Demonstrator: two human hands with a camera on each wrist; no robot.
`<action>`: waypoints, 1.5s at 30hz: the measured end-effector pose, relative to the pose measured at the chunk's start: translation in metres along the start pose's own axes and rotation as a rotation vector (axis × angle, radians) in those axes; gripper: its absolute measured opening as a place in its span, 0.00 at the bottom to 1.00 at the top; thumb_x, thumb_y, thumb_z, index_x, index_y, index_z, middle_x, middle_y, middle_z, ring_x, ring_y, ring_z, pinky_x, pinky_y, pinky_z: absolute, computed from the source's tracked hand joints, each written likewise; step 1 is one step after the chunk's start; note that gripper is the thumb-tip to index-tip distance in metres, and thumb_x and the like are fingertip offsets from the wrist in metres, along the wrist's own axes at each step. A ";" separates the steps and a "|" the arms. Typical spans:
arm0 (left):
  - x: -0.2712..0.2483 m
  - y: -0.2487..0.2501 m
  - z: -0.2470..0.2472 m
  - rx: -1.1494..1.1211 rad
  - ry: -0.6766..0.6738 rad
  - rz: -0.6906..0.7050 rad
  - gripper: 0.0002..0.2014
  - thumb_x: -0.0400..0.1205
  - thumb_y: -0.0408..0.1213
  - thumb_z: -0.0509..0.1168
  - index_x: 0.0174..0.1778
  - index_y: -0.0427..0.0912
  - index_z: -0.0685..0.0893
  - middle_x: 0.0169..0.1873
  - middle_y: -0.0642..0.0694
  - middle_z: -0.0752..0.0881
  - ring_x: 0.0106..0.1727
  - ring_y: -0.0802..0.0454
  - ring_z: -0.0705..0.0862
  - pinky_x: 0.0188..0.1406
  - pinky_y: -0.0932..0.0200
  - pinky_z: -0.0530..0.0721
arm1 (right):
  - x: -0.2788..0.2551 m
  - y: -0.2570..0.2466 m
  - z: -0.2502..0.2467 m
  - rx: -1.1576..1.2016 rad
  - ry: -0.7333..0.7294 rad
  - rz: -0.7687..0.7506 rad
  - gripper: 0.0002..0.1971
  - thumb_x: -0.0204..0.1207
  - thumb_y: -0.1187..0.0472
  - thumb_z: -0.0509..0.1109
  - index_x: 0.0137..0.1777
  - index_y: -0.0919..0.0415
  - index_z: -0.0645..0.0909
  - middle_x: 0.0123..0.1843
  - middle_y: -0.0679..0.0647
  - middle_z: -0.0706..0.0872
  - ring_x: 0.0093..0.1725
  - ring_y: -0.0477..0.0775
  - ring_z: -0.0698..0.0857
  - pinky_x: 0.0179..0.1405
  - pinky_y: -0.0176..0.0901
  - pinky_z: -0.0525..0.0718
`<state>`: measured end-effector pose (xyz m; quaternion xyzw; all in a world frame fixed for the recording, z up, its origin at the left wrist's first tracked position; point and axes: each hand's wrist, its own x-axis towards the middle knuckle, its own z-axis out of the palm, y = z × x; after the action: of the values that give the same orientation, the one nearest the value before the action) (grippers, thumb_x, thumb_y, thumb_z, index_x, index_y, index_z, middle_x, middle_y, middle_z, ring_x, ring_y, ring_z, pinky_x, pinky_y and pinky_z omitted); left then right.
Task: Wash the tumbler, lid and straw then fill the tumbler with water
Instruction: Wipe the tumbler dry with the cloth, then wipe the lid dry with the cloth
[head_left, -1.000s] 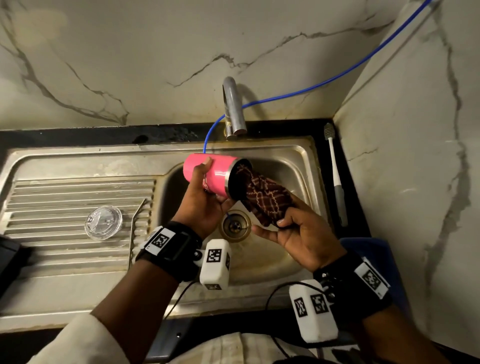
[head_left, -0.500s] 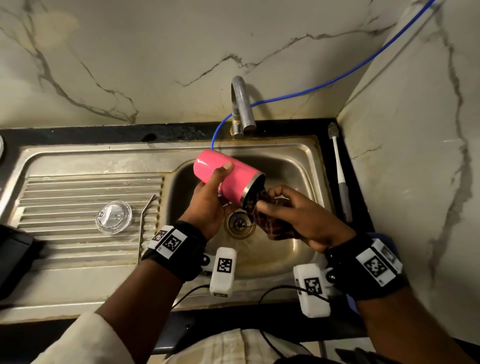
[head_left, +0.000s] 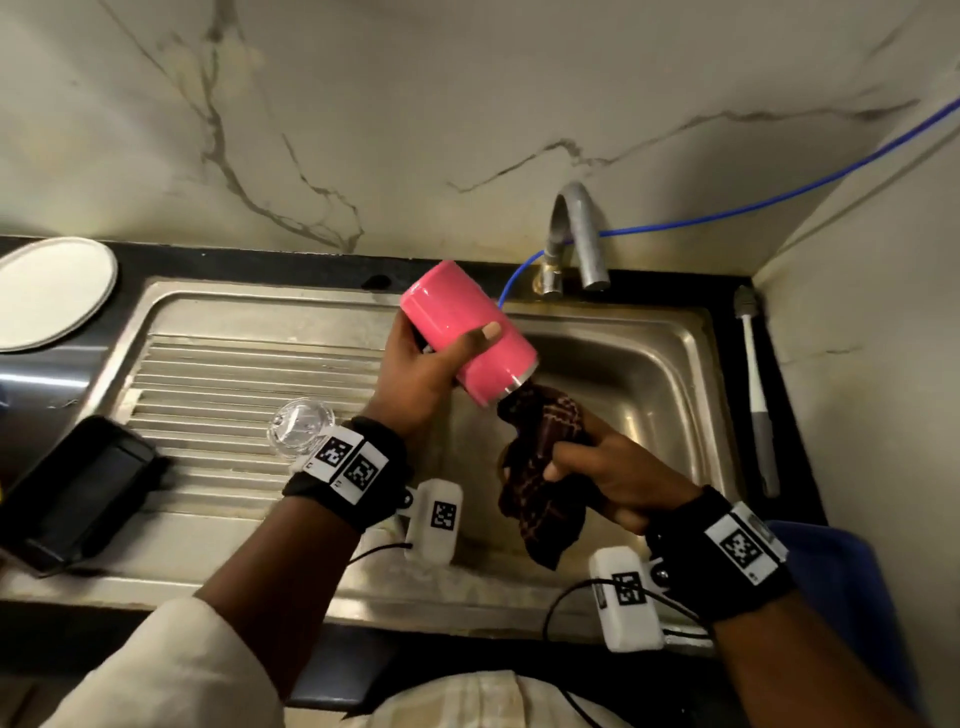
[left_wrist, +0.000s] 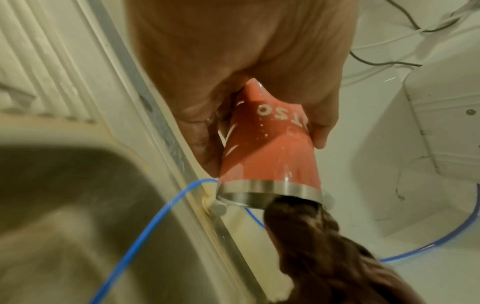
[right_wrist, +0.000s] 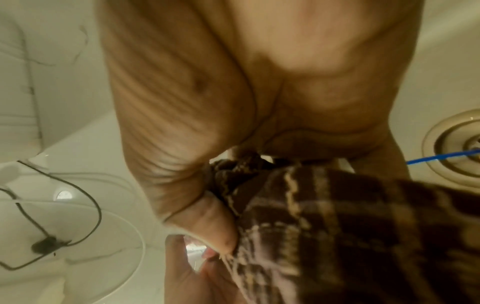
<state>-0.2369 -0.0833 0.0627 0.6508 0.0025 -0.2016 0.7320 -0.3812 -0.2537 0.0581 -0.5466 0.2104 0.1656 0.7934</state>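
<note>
Pink tumbler (head_left: 467, 335), gripped by the left hand (head_left: 415, 374), has tipped mouth-down — right hand (head_left: 608, 467) pinching the cloth (head_left: 540, 467) has drawn back, inside wiping probably ending

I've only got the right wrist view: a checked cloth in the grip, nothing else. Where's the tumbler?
Observer: The left hand holds the pink tumbler tilted over the sink basin, mouth pointing down.
Operator: Is the cloth inside it?
Observer: The cloth has its upper end in the steel-rimmed mouth; the rest hangs from the right hand.
Operator: And the lid?
Observer: The clear lid lies on the drainboard, beside the left wrist.
</note>
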 end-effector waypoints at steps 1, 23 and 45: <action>0.006 0.003 -0.011 0.066 0.026 0.047 0.42 0.68 0.41 0.88 0.77 0.46 0.75 0.64 0.44 0.88 0.61 0.47 0.91 0.55 0.47 0.93 | 0.003 -0.001 0.001 0.052 0.007 0.007 0.35 0.60 0.73 0.69 0.71 0.56 0.82 0.54 0.75 0.89 0.52 0.69 0.90 0.52 0.59 0.91; 0.140 -0.037 -0.157 0.634 0.307 0.260 0.41 0.60 0.29 0.89 0.66 0.40 0.75 0.55 0.47 0.89 0.53 0.49 0.87 0.43 0.81 0.79 | 0.044 -0.004 0.021 0.370 0.166 0.090 0.27 0.82 0.36 0.62 0.64 0.52 0.93 0.58 0.63 0.90 0.47 0.61 0.91 0.49 0.58 0.91; 0.013 -0.076 -0.219 1.103 0.089 0.078 0.52 0.61 0.55 0.90 0.80 0.40 0.79 0.73 0.36 0.80 0.73 0.35 0.78 0.75 0.37 0.79 | 0.039 0.005 0.016 0.324 0.207 0.063 0.35 0.86 0.32 0.58 0.67 0.62 0.89 0.54 0.65 0.91 0.50 0.61 0.90 0.54 0.56 0.87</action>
<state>-0.1910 0.1158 -0.0470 0.9451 -0.0968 -0.1181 0.2889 -0.3481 -0.2357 0.0390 -0.4191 0.3318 0.0973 0.8395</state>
